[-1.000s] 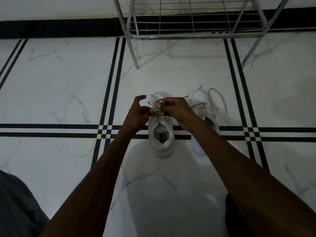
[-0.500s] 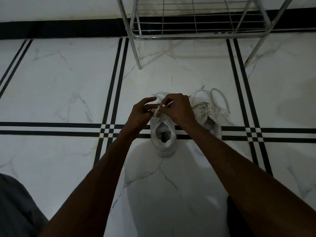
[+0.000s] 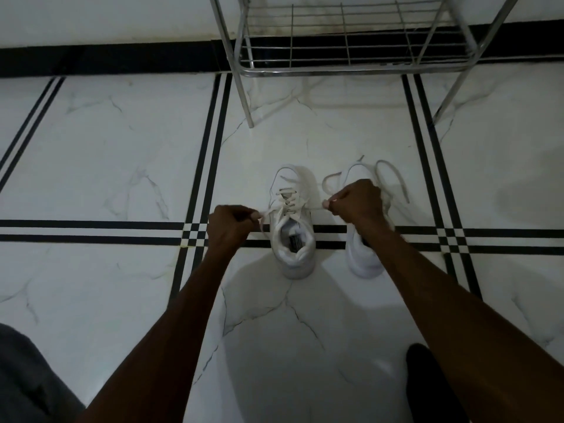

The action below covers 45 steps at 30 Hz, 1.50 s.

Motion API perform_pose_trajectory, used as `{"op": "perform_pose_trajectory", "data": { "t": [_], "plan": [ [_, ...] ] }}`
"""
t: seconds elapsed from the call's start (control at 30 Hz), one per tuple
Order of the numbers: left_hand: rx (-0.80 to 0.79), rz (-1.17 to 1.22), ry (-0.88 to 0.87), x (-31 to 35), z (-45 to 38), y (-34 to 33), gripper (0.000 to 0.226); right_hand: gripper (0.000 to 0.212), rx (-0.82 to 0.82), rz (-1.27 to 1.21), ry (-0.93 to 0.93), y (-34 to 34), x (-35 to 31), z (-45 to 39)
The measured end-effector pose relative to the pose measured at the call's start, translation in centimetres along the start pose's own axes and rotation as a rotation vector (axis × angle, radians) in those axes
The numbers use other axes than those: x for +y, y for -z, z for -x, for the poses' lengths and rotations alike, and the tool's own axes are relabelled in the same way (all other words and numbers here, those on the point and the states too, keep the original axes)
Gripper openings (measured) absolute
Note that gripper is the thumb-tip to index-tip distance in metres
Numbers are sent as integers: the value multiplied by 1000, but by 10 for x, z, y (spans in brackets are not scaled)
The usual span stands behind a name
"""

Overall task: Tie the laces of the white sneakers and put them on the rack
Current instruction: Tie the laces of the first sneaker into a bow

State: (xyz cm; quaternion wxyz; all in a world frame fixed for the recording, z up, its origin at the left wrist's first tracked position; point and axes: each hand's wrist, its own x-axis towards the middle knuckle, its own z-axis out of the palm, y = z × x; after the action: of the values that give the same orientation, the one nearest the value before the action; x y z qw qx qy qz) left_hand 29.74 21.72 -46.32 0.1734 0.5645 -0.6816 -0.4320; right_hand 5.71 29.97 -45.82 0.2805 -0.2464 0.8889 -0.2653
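Two white sneakers stand side by side on the marble floor, toes pointing away from me. The left sneaker (image 3: 293, 230) is between my hands. My left hand (image 3: 227, 225) is closed on one lace end at its left side. My right hand (image 3: 358, 204) is closed on the other lace end and pulls it taut to the right. This hand partly covers the right sneaker (image 3: 364, 261), whose loose laces (image 3: 393, 181) lie looped on the floor. The metal wire rack (image 3: 345, 47) stands against the wall straight ahead.
The rack's legs (image 3: 247, 102) reach the floor just beyond the sneakers. White marble floor (image 3: 106, 163) with black stripe lines spreads all around. A dark foot or sock (image 3: 427, 380) shows at the lower right, grey clothing (image 3: 27, 380) at the lower left.
My hands were together over the left sneaker's tongue. They have now drawn apart sideways, pulling both lace ends tight.
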Motion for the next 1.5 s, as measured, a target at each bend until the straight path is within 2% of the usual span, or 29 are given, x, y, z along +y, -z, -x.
{"op": "perform_pose_trajectory", "data": {
  "t": [0.07,0.17,0.27,0.37,0.57,0.77,0.87,0.93,1.03,1.1,1.17,1.23,1.27,1.33,1.4,1.5],
  "plan": [
    [55,147,57,-2,8,-6,12,26,79,82,121,-5,-6,9],
    [104,327,142,-3,10,-13,15,9,85,64,186,-1,-10,15],
    [124,433,197,-7,12,-15,19,17,50,92,194,-2,-5,11],
    [145,510,282,-9,10,-23,19,26,32,166,124,-9,-3,8],
    [215,580,451,-8,0,-33,24,19,24,272,109,-11,-5,9],
    [268,826,666,5,0,-36,24,19,47,373,190,-13,0,8],
    [267,904,730,6,-3,-38,20,17,26,487,316,-16,5,8],
    [268,853,691,4,-2,-37,18,15,17,488,337,-17,5,6],
    [217,623,474,-3,5,-33,17,11,-15,393,386,-11,0,-2],
    [184,479,337,-8,10,-30,23,27,-109,243,477,-5,-3,-5],
    [147,291,101,-10,11,-27,38,47,-261,101,551,-1,-4,0],
    [35,122,-141,-8,6,-28,43,49,-383,77,570,-6,-3,4],
    [-36,77,-189,-5,4,-29,41,45,-405,91,573,-10,-1,4],
    [-86,42,-198,-3,-1,-33,31,33,-348,83,561,-16,7,5],
    [-14,-46,-206,-3,-2,-35,22,23,-267,57,549,-17,12,9],
    [22,-155,-164,-3,-2,-34,24,15,-213,58,542,-20,15,15]
  ]
}}
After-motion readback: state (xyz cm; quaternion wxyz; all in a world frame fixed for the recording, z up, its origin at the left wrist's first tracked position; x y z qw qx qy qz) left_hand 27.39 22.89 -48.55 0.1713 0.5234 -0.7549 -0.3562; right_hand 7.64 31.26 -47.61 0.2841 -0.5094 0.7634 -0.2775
